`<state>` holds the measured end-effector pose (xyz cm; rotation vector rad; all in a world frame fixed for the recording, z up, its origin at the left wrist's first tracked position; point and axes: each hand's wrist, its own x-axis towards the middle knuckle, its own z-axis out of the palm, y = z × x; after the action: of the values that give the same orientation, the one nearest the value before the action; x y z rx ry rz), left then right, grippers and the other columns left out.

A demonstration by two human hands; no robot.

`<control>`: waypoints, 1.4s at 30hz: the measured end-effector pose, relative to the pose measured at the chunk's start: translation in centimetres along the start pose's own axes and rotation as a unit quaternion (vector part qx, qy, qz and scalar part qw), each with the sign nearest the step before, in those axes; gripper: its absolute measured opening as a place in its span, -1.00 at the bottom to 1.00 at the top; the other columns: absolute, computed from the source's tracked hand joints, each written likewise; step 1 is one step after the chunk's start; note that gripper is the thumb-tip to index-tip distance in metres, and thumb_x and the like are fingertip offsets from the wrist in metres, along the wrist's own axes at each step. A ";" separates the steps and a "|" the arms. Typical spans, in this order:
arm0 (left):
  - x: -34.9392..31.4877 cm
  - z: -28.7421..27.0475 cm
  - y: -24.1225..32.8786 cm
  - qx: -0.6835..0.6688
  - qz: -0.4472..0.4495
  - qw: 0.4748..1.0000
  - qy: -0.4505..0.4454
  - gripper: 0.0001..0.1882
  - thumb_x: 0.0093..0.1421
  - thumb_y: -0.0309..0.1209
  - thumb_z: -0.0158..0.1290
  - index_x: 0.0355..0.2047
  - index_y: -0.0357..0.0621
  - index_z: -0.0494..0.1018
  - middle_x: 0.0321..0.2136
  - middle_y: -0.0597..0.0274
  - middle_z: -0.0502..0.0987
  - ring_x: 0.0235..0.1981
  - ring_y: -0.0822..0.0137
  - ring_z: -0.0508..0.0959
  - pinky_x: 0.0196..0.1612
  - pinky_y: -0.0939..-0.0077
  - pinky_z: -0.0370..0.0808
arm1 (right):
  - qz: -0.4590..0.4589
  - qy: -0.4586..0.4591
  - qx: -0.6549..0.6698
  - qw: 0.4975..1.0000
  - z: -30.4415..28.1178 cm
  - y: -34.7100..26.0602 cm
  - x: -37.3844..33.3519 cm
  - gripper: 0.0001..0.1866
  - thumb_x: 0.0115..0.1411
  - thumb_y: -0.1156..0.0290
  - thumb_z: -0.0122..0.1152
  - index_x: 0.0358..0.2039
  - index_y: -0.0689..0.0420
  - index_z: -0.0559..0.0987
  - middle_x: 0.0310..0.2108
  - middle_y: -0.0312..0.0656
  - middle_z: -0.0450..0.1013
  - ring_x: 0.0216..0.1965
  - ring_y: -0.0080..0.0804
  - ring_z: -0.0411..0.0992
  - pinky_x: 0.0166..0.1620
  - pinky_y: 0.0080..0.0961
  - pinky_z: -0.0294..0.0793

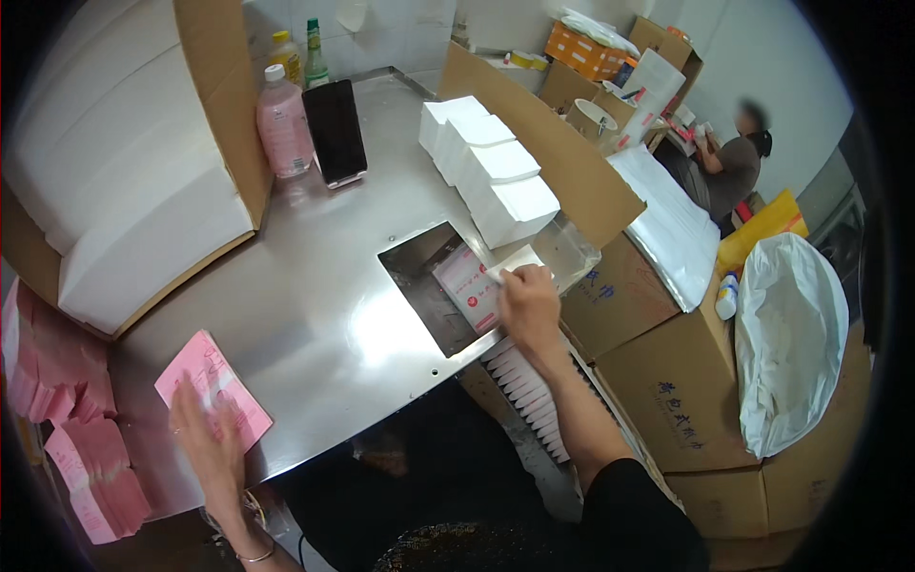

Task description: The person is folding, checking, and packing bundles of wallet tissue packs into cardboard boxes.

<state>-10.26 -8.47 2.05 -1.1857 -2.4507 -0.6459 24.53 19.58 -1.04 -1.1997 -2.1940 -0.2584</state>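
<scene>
My left hand [212,440] lies with fingers stretched out over a flat stack of pink printed wrappers [202,355] at the near left of the metal table. My right hand [530,303] is closed on a folded white tissue [519,257], beside a rectangular opening in the tabletop. Inside that opening [410,276] sits a white packet with red print [465,284]. Just beyond my right hand, piles of folded white tissues [496,172] stand in a slanting row.
An open carton [224,105] full of white tissues stands at left, above bundles of pink wrappers [95,458]. A phone [335,133] leans near a pink bottle [283,124]. Cartons [667,410] and a white bag [786,334] crowd the right; a person [734,162] sits behind.
</scene>
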 end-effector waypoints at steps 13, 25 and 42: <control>-0.3 -1.5 -1.2 -0.119 0.009 0.991 -0.068 -0.92 0.23 -0.58 0.03 -0.26 -0.23 0.40 -0.35 0.10 0.41 -0.23 0.11 0.36 -0.06 0.28 0.29 | -0.024 0.168 -0.072 0.983 -1.1 1.6 10.6 -0.86 0.05 0.38 0.28 -0.37 0.07 0.71 -0.33 -0.20 0.46 -0.18 -0.20 0.37 -0.14 -0.21 0.25; 0.7 -2.6 -1.7 0.025 0.041 0.999 0.025 -0.92 0.23 -0.56 0.01 -0.25 -0.22 0.42 -0.34 0.10 0.42 -0.25 0.05 0.37 -0.03 0.22 0.28 | -0.010 0.051 -0.018 0.999 -0.1 1.3 10.0 -0.80 0.20 0.30 0.22 -0.40 0.19 0.60 -0.37 -0.11 0.42 -0.23 -0.14 0.38 -0.16 -0.14 0.34; -0.9 4.2 13.5 -0.244 0.271 0.922 -0.127 -0.68 0.13 -0.61 0.09 -0.07 -0.28 0.44 -0.34 0.04 0.35 -0.27 0.08 0.37 -0.19 0.25 0.32 | 0.025 0.096 0.043 0.994 0.1 2.0 9.5 -0.75 0.15 0.36 0.23 -0.22 0.24 0.67 -0.22 -0.05 0.55 -0.11 -0.08 0.45 -0.05 -0.16 0.36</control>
<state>0.56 0.58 1.51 -2.1554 -2.0300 -1.0041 22.35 27.34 4.34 -1.1323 -1.9870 -0.2448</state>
